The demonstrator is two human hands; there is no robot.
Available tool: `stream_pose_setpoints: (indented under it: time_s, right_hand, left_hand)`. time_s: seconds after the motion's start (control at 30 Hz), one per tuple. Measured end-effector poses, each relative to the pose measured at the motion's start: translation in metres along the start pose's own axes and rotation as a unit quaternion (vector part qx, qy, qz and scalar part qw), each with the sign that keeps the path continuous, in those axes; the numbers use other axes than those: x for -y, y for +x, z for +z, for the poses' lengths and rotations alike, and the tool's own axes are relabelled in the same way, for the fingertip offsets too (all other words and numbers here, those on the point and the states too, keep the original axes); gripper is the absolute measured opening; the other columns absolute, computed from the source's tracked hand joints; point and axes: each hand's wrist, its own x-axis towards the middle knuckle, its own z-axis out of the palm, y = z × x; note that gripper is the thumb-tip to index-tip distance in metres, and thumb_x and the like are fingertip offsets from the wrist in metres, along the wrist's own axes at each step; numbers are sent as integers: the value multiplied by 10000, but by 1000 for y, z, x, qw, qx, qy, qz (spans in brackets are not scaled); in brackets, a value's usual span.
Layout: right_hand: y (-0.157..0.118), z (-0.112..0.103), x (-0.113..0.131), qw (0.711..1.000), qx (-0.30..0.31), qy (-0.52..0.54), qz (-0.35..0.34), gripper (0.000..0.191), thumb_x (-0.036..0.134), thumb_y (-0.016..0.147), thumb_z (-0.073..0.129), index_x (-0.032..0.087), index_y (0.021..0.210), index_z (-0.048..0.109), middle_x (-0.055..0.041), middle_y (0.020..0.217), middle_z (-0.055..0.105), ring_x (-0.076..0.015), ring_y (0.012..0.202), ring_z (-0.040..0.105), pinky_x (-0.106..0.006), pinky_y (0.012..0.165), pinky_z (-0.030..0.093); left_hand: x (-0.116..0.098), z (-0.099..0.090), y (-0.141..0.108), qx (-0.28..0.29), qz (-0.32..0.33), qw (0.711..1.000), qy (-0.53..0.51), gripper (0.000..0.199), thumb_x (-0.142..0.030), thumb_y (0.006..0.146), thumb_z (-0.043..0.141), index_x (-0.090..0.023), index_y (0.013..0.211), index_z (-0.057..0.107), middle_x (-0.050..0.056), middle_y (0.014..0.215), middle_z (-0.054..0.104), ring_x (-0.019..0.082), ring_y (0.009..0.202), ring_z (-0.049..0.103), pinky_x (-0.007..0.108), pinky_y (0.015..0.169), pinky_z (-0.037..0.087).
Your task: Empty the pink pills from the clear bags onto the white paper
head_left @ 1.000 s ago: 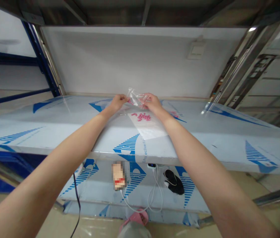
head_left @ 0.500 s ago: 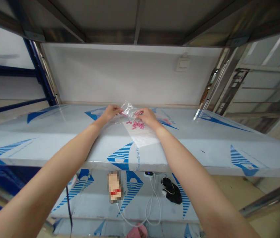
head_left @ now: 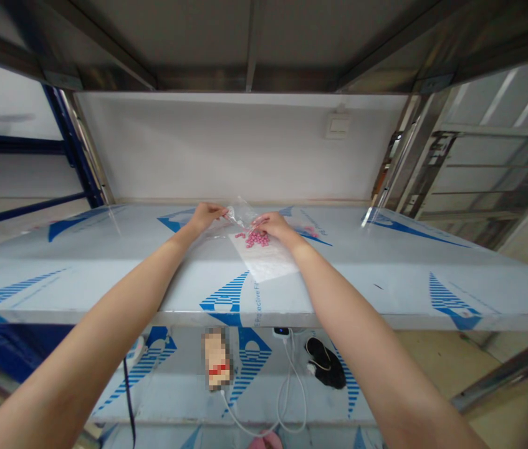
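Note:
A clear plastic bag (head_left: 241, 213) stands between my two hands at the back of the shelf. My left hand (head_left: 208, 214) pinches its left side. My right hand (head_left: 269, 224) is closed at the bag's right side, with its fingertips just above the pink beads (head_left: 257, 239); whether a bead is between them is too small to tell. Several beads lie in a loose pile on a white sheet (head_left: 268, 265), which lies flat on the shelf. A blurred patch of pink pieces (head_left: 309, 231) lies to the right of my right hand.
The film-covered metal shelf (head_left: 366, 299) has a front edge near me. Below it, a lower shelf holds a phone (head_left: 217, 360) on a white cable (head_left: 305, 405), a small device with a display (head_left: 282, 332) and a black pouch-like item (head_left: 325, 365). Another shelf (head_left: 198, 43) hangs overhead.
My right hand has dipped slightly towards the beads, its fingers closer to the pile. The left hand keeps its pinch on the bag. The view has tilted a little.

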Motion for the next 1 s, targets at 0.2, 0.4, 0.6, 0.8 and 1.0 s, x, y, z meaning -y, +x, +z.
stream_pose_setpoints:
  time_s: [0.2, 0.4, 0.6, 0.8, 1.0]
  right_hand:
    - [0, 2, -1, 999, 13, 29, 12, 146, 21, 741, 669, 96, 833, 753, -68, 755, 739, -129, 610, 654, -198, 604, 508]
    - [-6, 0, 6, 993, 18, 105, 42, 130, -7, 754, 647, 88, 785, 731, -76, 750, 734, -116, 580, 630, -199, 608, 508]
    - [-12, -5, 10, 987, 17, 152, 48, 124, 15, 780, 644, 92, 818, 734, -99, 861, 745, -111, 607, 631, -205, 635, 513]
    - [-8, -2, 10, 980, 16, 187, 65, 164, -34, 754, 646, 106, 694, 706, -57, 706, 708, -87, 514, 547, -196, 554, 462]
    - [-8, -2, 11, 975, 28, 211, 58, 224, -55, 729, 647, 137, 624, 697, -22, 619, 670, -93, 513, 535, -206, 547, 442]
  left_hand:
    - [-7, 2, 0, -6, -36, 999, -14, 194, -332, 769, 697, -155, 689, 710, 75, 759, 715, 174, 696, 602, 288, 716, 455]
    - [-13, 2, -9, 29, -24, 999, -16, 236, -363, 828, 630, -160, 758, 729, 79, 832, 729, 189, 764, 627, 301, 791, 463]
    - [-18, 2, -17, 95, -5, 994, -55, 266, -379, 802, 683, -140, 909, 734, 92, 931, 732, 182, 816, 634, 290, 805, 464]
    - [-16, 7, -14, 148, -23, 988, -27, 204, -281, 790, 704, -116, 901, 748, 80, 864, 736, 146, 734, 595, 260, 741, 457]
    - [-10, 13, -10, 160, -31, 987, -9, 132, -250, 767, 723, -136, 829, 754, 72, 852, 745, 161, 739, 634, 252, 699, 454]
